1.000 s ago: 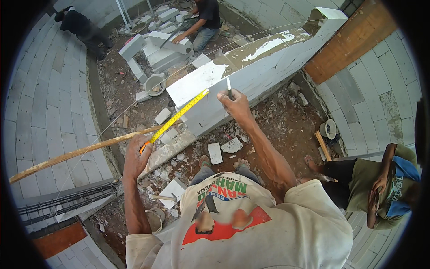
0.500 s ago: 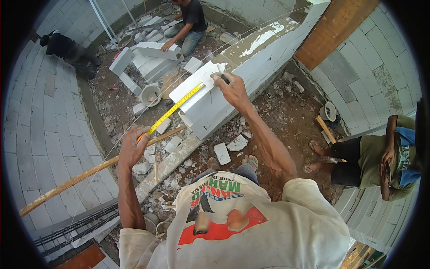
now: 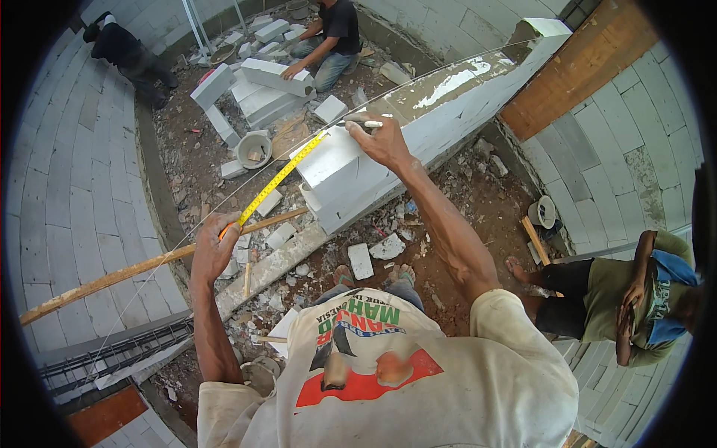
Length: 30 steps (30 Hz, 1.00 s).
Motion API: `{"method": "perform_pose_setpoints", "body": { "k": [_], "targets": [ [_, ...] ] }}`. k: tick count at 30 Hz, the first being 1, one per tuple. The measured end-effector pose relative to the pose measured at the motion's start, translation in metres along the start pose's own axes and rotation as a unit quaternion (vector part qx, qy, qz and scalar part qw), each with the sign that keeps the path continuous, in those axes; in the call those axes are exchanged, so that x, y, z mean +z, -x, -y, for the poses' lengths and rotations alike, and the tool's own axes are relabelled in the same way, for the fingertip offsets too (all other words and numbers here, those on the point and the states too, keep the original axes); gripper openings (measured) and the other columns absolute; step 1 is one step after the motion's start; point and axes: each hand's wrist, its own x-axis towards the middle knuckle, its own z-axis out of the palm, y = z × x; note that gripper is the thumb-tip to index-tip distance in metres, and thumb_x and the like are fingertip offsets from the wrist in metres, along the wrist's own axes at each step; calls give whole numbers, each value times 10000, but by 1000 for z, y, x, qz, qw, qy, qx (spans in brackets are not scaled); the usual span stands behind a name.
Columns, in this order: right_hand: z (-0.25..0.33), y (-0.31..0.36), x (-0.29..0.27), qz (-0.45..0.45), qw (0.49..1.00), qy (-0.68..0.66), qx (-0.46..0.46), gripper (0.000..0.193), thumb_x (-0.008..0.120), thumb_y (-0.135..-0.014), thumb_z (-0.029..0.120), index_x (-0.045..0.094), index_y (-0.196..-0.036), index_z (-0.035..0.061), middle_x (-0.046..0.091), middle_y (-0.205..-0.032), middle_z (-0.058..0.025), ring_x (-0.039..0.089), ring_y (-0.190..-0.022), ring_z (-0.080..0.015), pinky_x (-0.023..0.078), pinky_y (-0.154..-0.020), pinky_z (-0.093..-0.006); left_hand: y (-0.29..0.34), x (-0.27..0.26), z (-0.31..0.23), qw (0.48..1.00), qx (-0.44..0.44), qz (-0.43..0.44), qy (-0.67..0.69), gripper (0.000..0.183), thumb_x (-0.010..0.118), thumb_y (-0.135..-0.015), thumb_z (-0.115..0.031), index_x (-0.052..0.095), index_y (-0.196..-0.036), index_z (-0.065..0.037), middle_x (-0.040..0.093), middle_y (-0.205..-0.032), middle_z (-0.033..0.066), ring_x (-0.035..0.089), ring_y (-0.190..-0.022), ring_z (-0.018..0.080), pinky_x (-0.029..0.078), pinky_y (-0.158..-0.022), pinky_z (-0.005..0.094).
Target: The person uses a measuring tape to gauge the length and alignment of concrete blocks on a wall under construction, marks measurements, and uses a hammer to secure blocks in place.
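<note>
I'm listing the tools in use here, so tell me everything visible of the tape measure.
The tape measure has a thin yellow blade with dark markings, drawn out in a slight bow. The left hand grips and mostly hides its case, leaving some orange showing. The blade slants up and rightward, its tip by the white block wall, short of the right hand. Whether the tip touches is unclear.

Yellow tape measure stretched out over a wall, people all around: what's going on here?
A person's left hand grips the tape measure at its orange end, with the yellow blade reaching out over the near end of a low block wall. The right hand holds a pale marker just past the blade's tip; whether it touches the wall is unclear. Beyond the wall, a crouching co-worker has a hand at a white block. Another person is at the right.
</note>
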Motion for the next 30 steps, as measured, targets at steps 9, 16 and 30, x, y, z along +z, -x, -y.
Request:
{"method": "perform_pose_setpoints", "body": {
  "k": [9,16,30],
  "targets": [
    [1,-11,1,39,998,37,-16,312,706,-912,261,784,-1112,35,775,-1085,-187,753,-999,-300,573,-887,-365,6,2,-3,1000,-22,1,-5,318,626,-941,-201,723,-1146,22,681,-1088,184,653,-1003,311,494,-932,390],
    [-5,-16,0,41,996,41,-70,314,693,-889,261,785,-1076,25,776,-946,-190,731,-765,-247,568,-753,-377,-1,4,-7,1000,-14,1,-14,332,621,-953,-220,719,-1163,17,684,-1093,184,656,-1022,321,499,-936,394],
    [4,93,-53,62,993,-31,100,331,564,-924,283,697,-854,-12,653,-671,-135,617,-603,-196,498,-605,-361,-18,-1,-18,998,-43,44,-9,364,611,-968,-257,719,-1194,7,711,-1102,180,676,-1021,291,509,-933,379]
  ]
}}
